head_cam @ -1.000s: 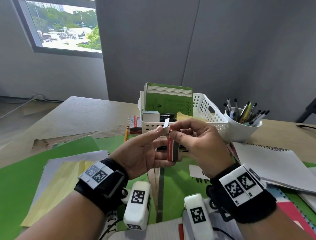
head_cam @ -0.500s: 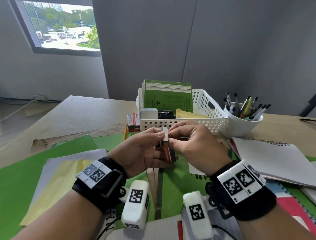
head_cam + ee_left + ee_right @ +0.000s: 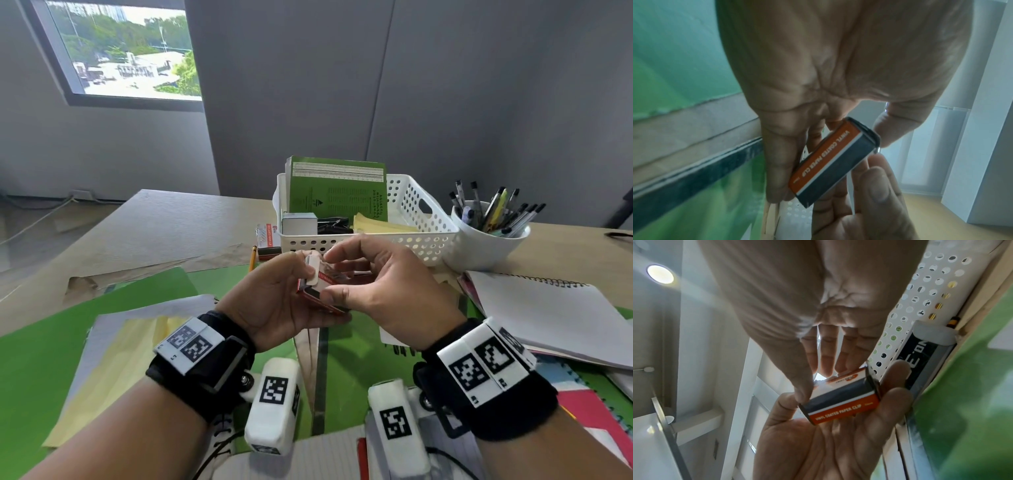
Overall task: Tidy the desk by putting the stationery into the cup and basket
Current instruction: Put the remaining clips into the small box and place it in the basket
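Observation:
Both hands hold a small orange-and-dark paper clip box (image 3: 320, 298) above the green mat, just in front of the white perforated basket (image 3: 428, 240). My left hand (image 3: 281, 298) cradles it from below, its thumb on the white end flap (image 3: 312, 272). My right hand (image 3: 373, 284) pinches it between thumb and fingers. The left wrist view shows the paper clip box (image 3: 830, 162) lying across the fingers; so does the right wrist view (image 3: 840, 402). The white cup (image 3: 486, 250), full of pens, stands to the right of the basket.
A green booklet (image 3: 339, 192), a small box and yellow notes sit in the basket. A red-white box (image 3: 267, 236) and a pencil (image 3: 252, 262) lie to the left of it. A spiral notebook (image 3: 548, 315) lies at the right, green folders (image 3: 51, 359) and papers at the left.
The box has turned from upright to lying tilted in my left palm. Its white flap, raised before, now sits folded under my left thumb. Both hands rose slightly toward the basket.

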A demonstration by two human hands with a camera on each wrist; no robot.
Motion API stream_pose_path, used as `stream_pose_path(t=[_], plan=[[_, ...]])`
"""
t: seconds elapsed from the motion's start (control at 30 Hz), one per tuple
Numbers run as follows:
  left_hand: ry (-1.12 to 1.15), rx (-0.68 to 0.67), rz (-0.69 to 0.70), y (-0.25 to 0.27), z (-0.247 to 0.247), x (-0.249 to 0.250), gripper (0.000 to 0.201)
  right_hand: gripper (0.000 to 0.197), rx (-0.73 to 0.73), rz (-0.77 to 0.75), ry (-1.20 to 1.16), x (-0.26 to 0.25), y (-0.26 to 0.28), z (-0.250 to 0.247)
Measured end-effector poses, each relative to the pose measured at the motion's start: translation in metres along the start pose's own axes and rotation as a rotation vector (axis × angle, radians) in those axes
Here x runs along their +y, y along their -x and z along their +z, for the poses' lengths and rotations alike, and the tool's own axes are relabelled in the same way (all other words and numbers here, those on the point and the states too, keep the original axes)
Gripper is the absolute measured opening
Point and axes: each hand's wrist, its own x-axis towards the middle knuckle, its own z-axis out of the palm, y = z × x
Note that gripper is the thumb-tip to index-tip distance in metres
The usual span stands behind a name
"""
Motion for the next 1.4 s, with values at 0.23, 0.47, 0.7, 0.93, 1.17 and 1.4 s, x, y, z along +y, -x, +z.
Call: stream_pose_path(t=[0.23,0.47,0.7,0.93,1.17,1.4], plan=[[0.113,-0.05,0.015,-0.002,-0.001,0.001,0.045,0.039,0.0,0.028,0.052,0.002,-0.001,0.001],[0.091,-0.046,0.017,-0.005,-0.002,-0.002,0.041,0.036,0.0,0.028,0.042,0.005,-0.003,0.0],[0.036,-0.093,0.026,-0.003,-0.002,-0.001,0.046,0.032,0.022,-0.003,0.057,0.005,-0.002,-0.002],[0.022,-0.156,0.046,-0.002,-0.003,-0.003,0.053,0.029,-0.013,-0.042,-0.015,0.006,-0.003,-0.006],[-0.03,-0.188,0.042,-0.002,-0.003,-0.002,0.059,0.041,-0.097,-0.076,-0.065,0.003,-0.001,-0.007],[-0.178,-0.213,0.017,-0.001,-0.001,-0.002,0.058,0.034,-0.117,-0.092,-0.013,-0.001,-0.001,-0.006]])
